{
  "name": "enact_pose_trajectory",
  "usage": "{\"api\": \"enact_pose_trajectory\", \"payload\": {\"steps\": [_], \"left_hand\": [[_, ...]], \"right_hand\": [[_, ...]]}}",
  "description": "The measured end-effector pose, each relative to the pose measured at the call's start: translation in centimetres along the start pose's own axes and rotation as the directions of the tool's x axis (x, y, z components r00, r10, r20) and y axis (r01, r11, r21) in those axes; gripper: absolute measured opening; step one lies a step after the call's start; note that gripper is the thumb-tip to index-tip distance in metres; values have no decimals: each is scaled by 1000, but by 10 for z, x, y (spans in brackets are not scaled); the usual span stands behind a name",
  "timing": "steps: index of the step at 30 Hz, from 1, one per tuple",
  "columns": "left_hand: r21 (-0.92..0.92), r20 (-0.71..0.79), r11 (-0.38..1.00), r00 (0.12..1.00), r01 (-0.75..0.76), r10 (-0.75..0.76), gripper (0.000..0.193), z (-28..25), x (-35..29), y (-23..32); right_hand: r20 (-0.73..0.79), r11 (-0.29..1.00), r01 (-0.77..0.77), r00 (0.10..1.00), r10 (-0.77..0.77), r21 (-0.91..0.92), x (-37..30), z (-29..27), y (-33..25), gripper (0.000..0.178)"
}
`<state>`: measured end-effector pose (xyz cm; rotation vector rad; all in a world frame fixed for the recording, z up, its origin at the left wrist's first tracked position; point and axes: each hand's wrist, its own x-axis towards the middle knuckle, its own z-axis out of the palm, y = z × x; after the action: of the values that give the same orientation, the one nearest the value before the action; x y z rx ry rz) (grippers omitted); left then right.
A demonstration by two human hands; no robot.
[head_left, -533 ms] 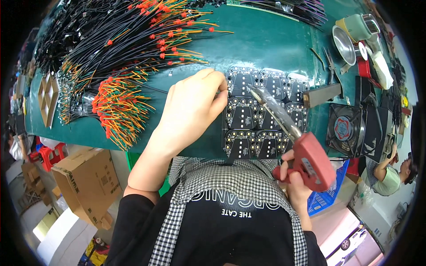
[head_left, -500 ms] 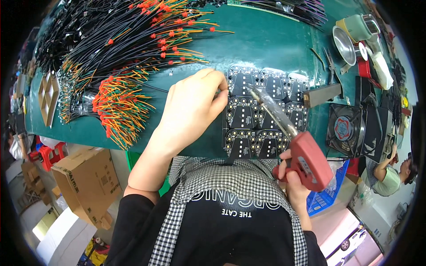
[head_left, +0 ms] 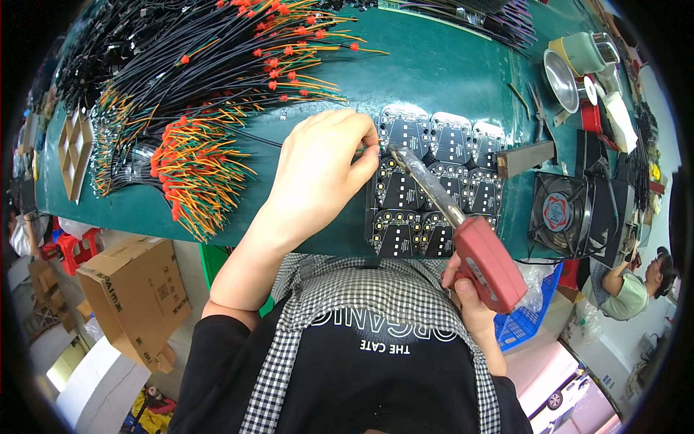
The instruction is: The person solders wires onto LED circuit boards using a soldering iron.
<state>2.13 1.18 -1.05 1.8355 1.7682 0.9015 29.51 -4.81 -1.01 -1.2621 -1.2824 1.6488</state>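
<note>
My right hand point(head_left: 468, 296) grips a red soldering gun point(head_left: 491, 264) by its handle. The long metal barrel points up and left, and its tip is close to the fingers of my left hand point(head_left: 329, 163). That hand pinches a thin black wire point(head_left: 262, 140) at the left edge of a panel of black circuit boards point(head_left: 397, 189). The wire runs out to the left from under the hand; the end between the fingertips is mostly hidden. The boards lie in rows on the green table, with small pale square parts on them. I cannot tell whether the tip touches a board.
Bundles of black wires point(head_left: 195, 69) with orange and green ends and red connectors point(head_left: 173, 159) cover the left of the table point(head_left: 426, 69). To the right are a metal block point(head_left: 526, 159), pliers point(head_left: 538, 105), a steel bowl point(head_left: 561, 79) and a fan point(head_left: 557, 211). Another person point(head_left: 622, 289) sits far right.
The soldering gun has shifted left, bringing its tip nearer my left fingertips. My left hand has moved slightly right relative to the view, still pinching the wire.
</note>
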Motion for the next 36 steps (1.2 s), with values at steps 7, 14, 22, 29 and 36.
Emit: {"api": "enact_pose_trajectory", "payload": {"steps": [7, 14, 22, 29, 36], "left_hand": [[4, -4, 1000, 1000, 3, -3, 10, 1, 0, 0], [35, -4, 999, 1000, -5, 5, 11, -1, 3, 1], [147, -17, 988, 999, -49, 52, 8, -2, 3, 5], [145, -13, 983, 993, -113, 116, 7, -9, 7, 0], [484, -375, 875, 898, -23, 231, 12, -15, 61, -52]], "right_hand": [[14, 912, 147, 988, -154, -383, -4, -7, 15, 40], [23, 981, -87, 995, 93, -174, -3, -3, -3, 60], [13, 1000, -5, 1000, 5, 23, 1, 9, -27, 61], [-108, 993, 116, 988, -112, 36, 1, 5, -19, 62], [-142, 985, 153, 980, -141, 76, 2, 6, -18, 57]]}}
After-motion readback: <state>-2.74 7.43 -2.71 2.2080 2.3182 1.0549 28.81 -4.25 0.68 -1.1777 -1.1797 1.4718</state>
